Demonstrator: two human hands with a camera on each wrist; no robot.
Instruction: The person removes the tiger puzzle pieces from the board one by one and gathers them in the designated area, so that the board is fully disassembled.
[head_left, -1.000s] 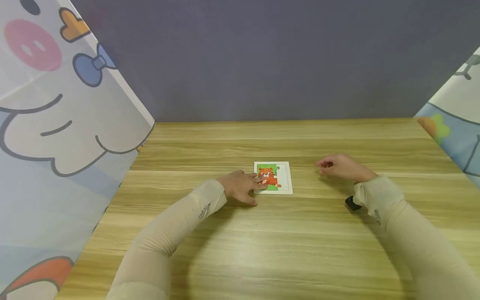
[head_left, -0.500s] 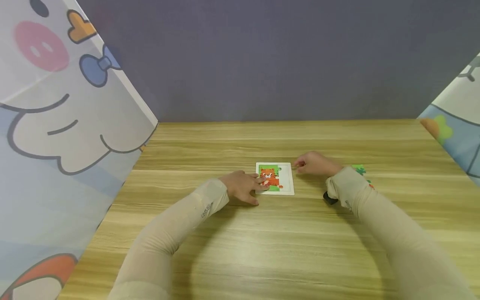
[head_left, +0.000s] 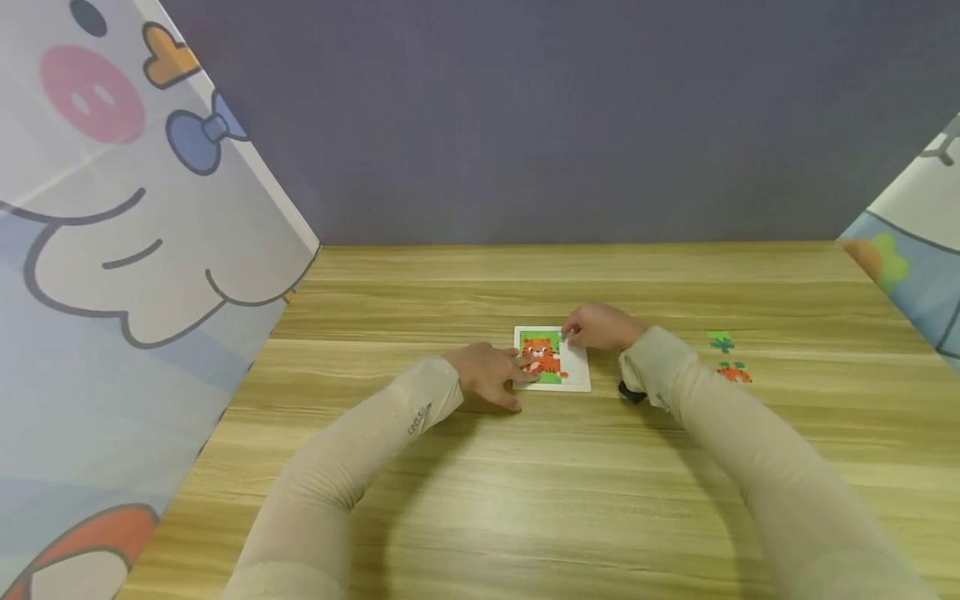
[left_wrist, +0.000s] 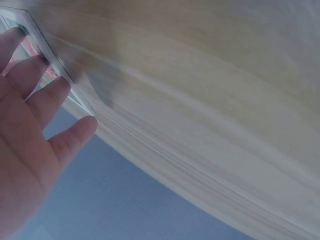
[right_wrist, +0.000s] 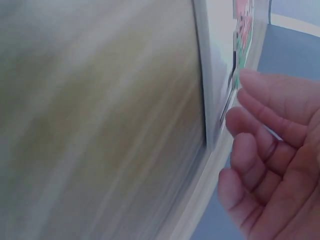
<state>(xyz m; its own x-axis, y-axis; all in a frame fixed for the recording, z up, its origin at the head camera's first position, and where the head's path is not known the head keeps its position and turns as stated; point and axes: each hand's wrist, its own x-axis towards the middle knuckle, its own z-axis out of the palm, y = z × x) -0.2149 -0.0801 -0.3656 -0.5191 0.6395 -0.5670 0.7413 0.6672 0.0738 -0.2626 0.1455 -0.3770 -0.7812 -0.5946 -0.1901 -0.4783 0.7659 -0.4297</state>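
A tiger jigsaw puzzle (head_left: 551, 380) lies in a white tray (head_left: 581, 387), with bare white showing on its right side. My left hand (head_left: 486, 372) rests spread on the puzzle's left part, its fingertips over the tiger picture. At the upper right of the picture my right hand (head_left: 602, 326) has its thumb and index fingertips close together, beside a green puzzle edge. In the right wrist view, the other fingers (right_wrist: 245, 150) are curled. Whether a piece is pinched there is hidden.
To the right on the wooden table (head_left: 480, 517) lie two loose jigsaw pieces, a green one (head_left: 721, 340) and an orange-striped one (head_left: 734, 373). A dark grey panel (head_left: 570, 125) rises behind the table. A printed cartoon wall (head_left: 97, 200) stands at the left.
My right hand has moved left from beside the loose pieces to the tray, uncovering those pieces. My left hand stays on the puzzle. The head view has shifted slightly.
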